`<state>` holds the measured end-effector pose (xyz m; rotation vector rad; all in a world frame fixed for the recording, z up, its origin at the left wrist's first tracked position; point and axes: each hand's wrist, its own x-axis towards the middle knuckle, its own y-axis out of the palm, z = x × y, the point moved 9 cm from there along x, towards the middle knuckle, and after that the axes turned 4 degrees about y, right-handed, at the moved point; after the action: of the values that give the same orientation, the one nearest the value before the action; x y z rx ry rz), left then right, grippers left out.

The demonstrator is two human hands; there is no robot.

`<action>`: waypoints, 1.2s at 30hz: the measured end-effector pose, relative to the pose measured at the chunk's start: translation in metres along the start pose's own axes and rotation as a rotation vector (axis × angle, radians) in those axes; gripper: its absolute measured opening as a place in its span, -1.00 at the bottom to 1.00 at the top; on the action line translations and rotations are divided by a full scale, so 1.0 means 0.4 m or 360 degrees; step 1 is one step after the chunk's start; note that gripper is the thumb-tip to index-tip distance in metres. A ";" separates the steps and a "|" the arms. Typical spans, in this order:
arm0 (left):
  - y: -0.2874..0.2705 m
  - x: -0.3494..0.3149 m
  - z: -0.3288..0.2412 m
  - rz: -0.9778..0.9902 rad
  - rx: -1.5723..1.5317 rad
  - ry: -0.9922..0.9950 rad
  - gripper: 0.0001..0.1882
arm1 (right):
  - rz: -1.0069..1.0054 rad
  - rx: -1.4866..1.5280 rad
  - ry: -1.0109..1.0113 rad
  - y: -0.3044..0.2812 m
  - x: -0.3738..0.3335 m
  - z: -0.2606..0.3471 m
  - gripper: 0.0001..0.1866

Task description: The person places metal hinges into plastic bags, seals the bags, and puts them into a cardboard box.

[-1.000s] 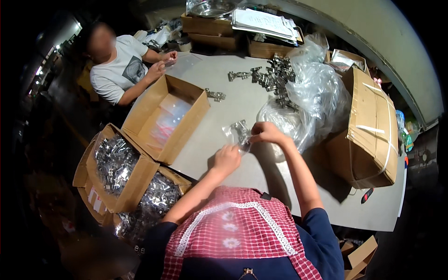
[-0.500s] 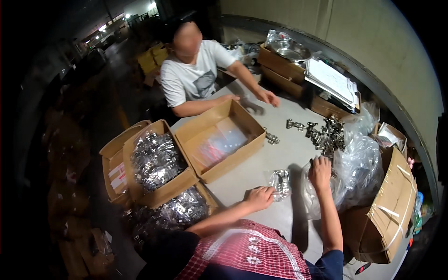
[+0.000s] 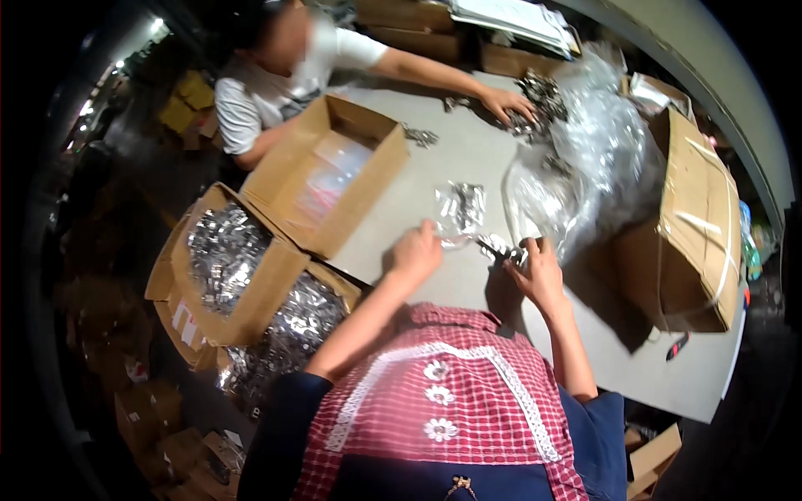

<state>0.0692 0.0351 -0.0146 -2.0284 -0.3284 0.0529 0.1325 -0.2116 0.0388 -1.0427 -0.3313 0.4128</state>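
My left hand (image 3: 418,252) is closed at the near edge of a small clear plastic bag (image 3: 461,206), its fingertips pinching the film. Shiny metal parts that look like cabinet hinges show inside that bag, which lies on the grey table (image 3: 464,288). To its right, my right hand (image 3: 540,269) grips a few more metal hinges (image 3: 496,248), held just off the bag's near corner. Part of them is hidden by my fingers. Beyond my right hand sits a larger open clear bag (image 3: 543,188), with some metal inside.
Across the table a co-worker's hand (image 3: 508,104) reaches to a hinge pile (image 3: 541,96). An open cardboard box (image 3: 368,188) with flat clear bags stands left of centre; another box (image 3: 276,284) holds filled bags. A strapped carton (image 3: 697,225) and a red-black cutter (image 3: 677,346) are at right.
My right hand has come out of the large clear bag with metal hinges, nearer my left hand. The co-worker's hand has reached to the hinge pile. My view has shifted.
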 end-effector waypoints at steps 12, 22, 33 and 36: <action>-0.031 -0.008 0.003 -0.0184 -0.0143 -0.0015 -0.74 | 0.0191 0.0224 0.0329 0.074 -0.017 -0.105 -0.36; -0.034 -0.022 -0.005 -0.0154 -0.0418 -0.0046 -0.83 | 0.0254 0.1007 0.0398 0.007 -0.040 0.022 -0.89; -0.049 -0.061 -0.137 -0.0303 -0.0227 0.0461 -0.89 | 0.0369 0.2308 0.0816 0.243 0.040 0.005 -0.86; -0.047 -0.067 -0.121 -0.0267 -0.0280 0.0409 -0.88 | 0.0335 0.2580 0.1051 0.268 0.026 0.039 -0.67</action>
<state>0.0481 -0.0057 0.0218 -2.1433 -0.3479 -0.3488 0.1161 -0.1478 -0.0476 0.4294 0.6712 0.3500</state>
